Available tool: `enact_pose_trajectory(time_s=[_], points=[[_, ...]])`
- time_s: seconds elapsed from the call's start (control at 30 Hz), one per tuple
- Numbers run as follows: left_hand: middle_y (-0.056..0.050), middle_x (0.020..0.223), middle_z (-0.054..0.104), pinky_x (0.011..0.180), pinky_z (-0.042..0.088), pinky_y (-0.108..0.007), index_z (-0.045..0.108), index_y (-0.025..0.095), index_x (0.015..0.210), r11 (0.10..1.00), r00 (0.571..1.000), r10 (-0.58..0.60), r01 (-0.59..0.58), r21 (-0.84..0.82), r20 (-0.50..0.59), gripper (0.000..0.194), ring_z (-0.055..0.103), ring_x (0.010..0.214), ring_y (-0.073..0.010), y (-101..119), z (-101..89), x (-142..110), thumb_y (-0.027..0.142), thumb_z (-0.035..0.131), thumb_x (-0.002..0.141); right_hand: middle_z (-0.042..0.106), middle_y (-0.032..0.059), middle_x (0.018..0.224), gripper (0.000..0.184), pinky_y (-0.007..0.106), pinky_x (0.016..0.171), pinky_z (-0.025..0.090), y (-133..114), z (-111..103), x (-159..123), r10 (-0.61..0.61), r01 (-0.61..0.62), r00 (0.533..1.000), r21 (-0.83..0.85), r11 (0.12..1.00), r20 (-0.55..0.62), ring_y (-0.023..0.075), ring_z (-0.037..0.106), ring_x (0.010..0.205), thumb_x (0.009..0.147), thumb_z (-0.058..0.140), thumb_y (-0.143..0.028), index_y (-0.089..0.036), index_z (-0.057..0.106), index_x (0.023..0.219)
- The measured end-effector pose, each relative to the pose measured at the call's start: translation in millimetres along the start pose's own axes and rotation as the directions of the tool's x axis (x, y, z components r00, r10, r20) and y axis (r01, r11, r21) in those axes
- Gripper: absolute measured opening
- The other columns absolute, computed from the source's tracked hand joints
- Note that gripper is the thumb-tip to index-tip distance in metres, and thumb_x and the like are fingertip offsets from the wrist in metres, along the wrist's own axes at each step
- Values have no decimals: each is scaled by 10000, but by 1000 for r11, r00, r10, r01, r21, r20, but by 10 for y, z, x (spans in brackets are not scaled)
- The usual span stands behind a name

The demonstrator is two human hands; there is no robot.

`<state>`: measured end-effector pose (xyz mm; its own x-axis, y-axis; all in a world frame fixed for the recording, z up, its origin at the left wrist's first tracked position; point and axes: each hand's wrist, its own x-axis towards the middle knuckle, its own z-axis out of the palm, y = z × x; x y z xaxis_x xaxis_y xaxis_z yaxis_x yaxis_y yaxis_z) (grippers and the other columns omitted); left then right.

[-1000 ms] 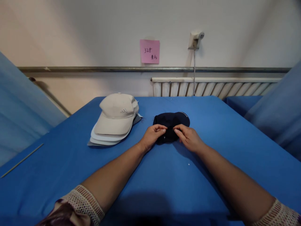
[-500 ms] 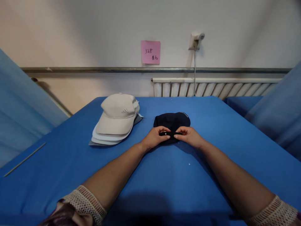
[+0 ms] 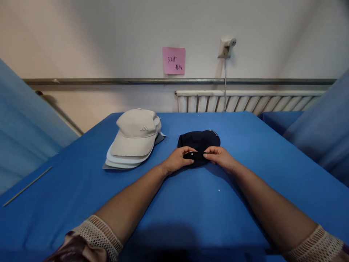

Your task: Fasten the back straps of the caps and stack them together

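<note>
A dark navy cap [image 3: 200, 138] lies on the blue-covered table, its brim pointing away toward the upper right. Across its near side runs a black strap [image 3: 196, 155] with a small shiny dot at its left part. My left hand [image 3: 178, 159] pinches the strap's left part between thumb and fingers. From the other side, my right hand [image 3: 219, 158] pinches the strap's right part with thumb and forefinger. A stack of caps rests to the left, a beige cap [image 3: 136, 127] on top and white and grey brims [image 3: 128, 159] beneath.
The blue table cover [image 3: 174, 203] carries a thin stick [image 3: 27, 186] at the far left. Blue curtains [image 3: 29, 127] hang on both sides. Behind stand a white radiator [image 3: 245, 102], a metal rail [image 3: 122, 81], a wall socket [image 3: 226, 48] with a cord, and a pink note [image 3: 173, 60].
My thumbs have drawn slightly apart along the strap, so more of its middle shows. The cap and the stack have stayed in place.
</note>
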<state>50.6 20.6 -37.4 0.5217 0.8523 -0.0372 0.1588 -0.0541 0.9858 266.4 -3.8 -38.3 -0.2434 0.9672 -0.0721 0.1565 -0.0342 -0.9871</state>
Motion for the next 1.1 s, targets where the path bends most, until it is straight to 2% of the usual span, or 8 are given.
enact_pose_trajectory(time_s=[0.27, 0.5, 0.57, 0.63, 0.73, 0.83, 0.9, 1.1], points=[[-19, 824, 639, 703, 436, -269, 669, 155, 892, 995, 983, 49, -33, 95, -177, 297, 556, 751, -141, -17, 112, 32, 283, 754, 637, 428, -77, 498, 291, 227, 470, 270, 5, -17, 0, -11, 12, 1000, -41, 999, 21, 70, 338, 453, 701, 657, -451, -171, 580, 727], [-49, 840, 663, 668, 427, -258, 697, 155, 960, 982, 995, -66, 52, -179, -69, 300, 573, 711, -126, 29, 17, 6, 281, 717, 689, 541, -25, 639, 243, 239, 502, 349, 47, 17, 12, -120, 110, 992, -187, 976, -44, 88, 427, 507, 769, 598, -420, -179, 570, 790], [-42, 816, 660, 656, 422, -254, 701, 155, 943, 975, 993, -79, 60, -212, -83, 281, 568, 689, -121, 20, 7, 8, 268, 711, 685, 608, 19, 804, 227, 261, 549, 393, 8, 47, -40, -272, 210, 956, -390, 897, -112, 104, 480, 562, 790, 603, -386, -186, 589, 896], [-41, 810, 661, 656, 423, -255, 701, 153, 933, 970, 992, -86, 64, -234, -87, 279, 570, 687, -123, 10, 8, 14, 265, 715, 678, 616, 63, 980, 241, 287, 608, 424, -62, 86, -117, -441, 301, 892, -598, 743, -99, 122, 522, 633, 814, 610, -346, -197, 594, 1002], [-39, 810, 659, 663, 424, -257, 697, 148, 932, 964, 991, -92, 64, -257, -97, 281, 569, 691, -124, 1, 14, 29, 264, 718, 677, 587, 95, 1083, 198, 321, 696, 441, -166, 167, -218, -588, 412, 808, -737, 535, 25, 171, 567, 790, 851, 594, -293, -201, 594, 1027], [-41, 815, 661, 673, 425, -259, 694, 142, 928, 964, 988, -90, 53, -262, -129, 289, 568, 706, -127, 1, 19, 45, 245, 726, 661, 602, 88, 1022, 120, 360, 753, 421, -190, 259, -235, -615, 469, 771, -799, 377, 162, 220, 564, 899, 867, 590, -283, -200, 613, 951], [-47, 823, 664, 689, 430, -265, 692, 137, 920, 963, 985, -87, 45, -265, -148, 287, 575, 725, -134, 2, 24, 54, 235, 727, 653, 610, 86, 1015, 108, 373, 762, 403, -161, 313, -206, -607, 459, 771, -828, 321, 192, 234, 554, 920, 865, 600, -279, -195, 618, 930], [-35, 797, 656, 685, 426, -263, 682, 132, 922, 959, 982, -100, 53, -277, -161, 288, 572, 707, -129, -2, 46, 58, 228, 724, 654, 627, 74, 962, 85, 375, 786, 374, -63, 398, -114, -655, 428, 742, -853, 298, 143, 213, 552, 897, 893, 554, -229, -177, 621, 885]])
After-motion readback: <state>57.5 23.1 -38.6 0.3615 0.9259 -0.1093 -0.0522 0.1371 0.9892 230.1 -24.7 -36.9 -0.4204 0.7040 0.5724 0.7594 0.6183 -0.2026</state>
